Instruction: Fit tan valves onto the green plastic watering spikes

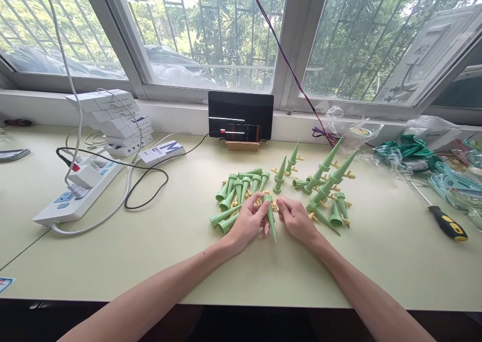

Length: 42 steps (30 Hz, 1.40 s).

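Observation:
My left hand (251,217) grips a green plastic plant watering spike (270,220), its tip pointing down toward me. Close beside it, my right hand (294,215) is closed in a pinch at the spike's yellow valve (275,207), which the fingers largely cover. Left of the hands lies a pile of green spikes (238,186). To the right, several spikes with yellow valves stand or lean together, among them a tall stacked one (333,180). Two upright spikes, one nearer (279,176) and one farther (292,158), stand just behind my hands.
A tablet (241,108) with a phone (243,132) before it leans by the window. At left are a power strip (77,194), cables and stacked white boxes (113,116). A screwdriver (446,222) and plastic-wrapped green items (410,152) lie at right.

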Each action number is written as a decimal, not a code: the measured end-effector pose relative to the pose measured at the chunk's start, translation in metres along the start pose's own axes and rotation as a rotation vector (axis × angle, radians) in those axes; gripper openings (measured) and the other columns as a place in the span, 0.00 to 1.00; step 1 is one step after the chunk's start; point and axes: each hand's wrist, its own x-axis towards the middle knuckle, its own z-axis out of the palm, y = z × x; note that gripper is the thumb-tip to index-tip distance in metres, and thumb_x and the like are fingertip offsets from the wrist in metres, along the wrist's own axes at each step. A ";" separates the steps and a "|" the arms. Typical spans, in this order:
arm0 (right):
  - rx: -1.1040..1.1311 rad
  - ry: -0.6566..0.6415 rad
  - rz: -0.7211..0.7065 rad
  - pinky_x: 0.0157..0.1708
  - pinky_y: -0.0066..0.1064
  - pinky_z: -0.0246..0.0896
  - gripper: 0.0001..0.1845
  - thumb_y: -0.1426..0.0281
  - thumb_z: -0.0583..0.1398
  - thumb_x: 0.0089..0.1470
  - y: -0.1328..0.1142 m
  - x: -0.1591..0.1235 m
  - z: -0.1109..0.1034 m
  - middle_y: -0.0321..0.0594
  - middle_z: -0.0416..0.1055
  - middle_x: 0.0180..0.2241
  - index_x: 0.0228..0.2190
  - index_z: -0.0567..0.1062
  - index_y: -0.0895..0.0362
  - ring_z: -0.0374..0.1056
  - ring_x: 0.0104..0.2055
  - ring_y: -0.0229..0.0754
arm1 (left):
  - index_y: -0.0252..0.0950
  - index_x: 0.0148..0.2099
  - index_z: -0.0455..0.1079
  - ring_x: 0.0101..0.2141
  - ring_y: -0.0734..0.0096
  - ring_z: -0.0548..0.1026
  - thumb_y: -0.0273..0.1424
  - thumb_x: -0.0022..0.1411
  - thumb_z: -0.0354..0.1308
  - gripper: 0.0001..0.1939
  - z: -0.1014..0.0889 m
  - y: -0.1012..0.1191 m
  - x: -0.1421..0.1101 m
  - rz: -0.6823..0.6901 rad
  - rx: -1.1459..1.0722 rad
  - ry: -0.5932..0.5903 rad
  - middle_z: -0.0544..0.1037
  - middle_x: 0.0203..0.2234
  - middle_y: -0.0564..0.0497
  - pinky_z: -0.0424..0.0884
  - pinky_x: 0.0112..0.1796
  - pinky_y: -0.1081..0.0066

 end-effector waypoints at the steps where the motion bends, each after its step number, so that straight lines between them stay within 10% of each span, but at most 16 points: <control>1: 0.008 -0.003 0.003 0.23 0.30 0.49 0.24 0.55 0.48 0.66 0.001 0.000 0.000 0.32 0.56 0.19 0.22 0.58 0.54 0.52 0.21 0.36 | 0.42 0.45 0.59 0.13 0.77 0.64 0.51 0.59 0.59 0.22 0.000 0.000 0.000 -0.001 -0.001 0.004 0.65 0.15 0.63 0.61 0.15 0.77; 31: 0.185 -0.020 0.021 0.25 0.29 0.56 0.17 0.59 0.54 0.64 -0.001 -0.002 -0.001 0.34 0.65 0.22 0.28 0.70 0.56 0.59 0.23 0.37 | 0.42 0.41 0.58 0.11 0.79 0.61 0.50 0.62 0.56 0.19 -0.003 -0.005 0.002 -0.017 -0.052 -0.038 0.70 0.14 0.60 0.54 0.13 0.80; 42: 0.146 -0.023 0.016 0.22 0.29 0.47 0.23 0.58 0.52 0.65 0.002 -0.001 -0.002 0.30 0.55 0.18 0.21 0.59 0.55 0.50 0.21 0.34 | 0.41 0.46 0.57 0.11 0.77 0.62 0.48 0.64 0.55 0.19 -0.001 -0.003 -0.001 0.063 0.079 -0.015 0.65 0.11 0.63 0.58 0.13 0.80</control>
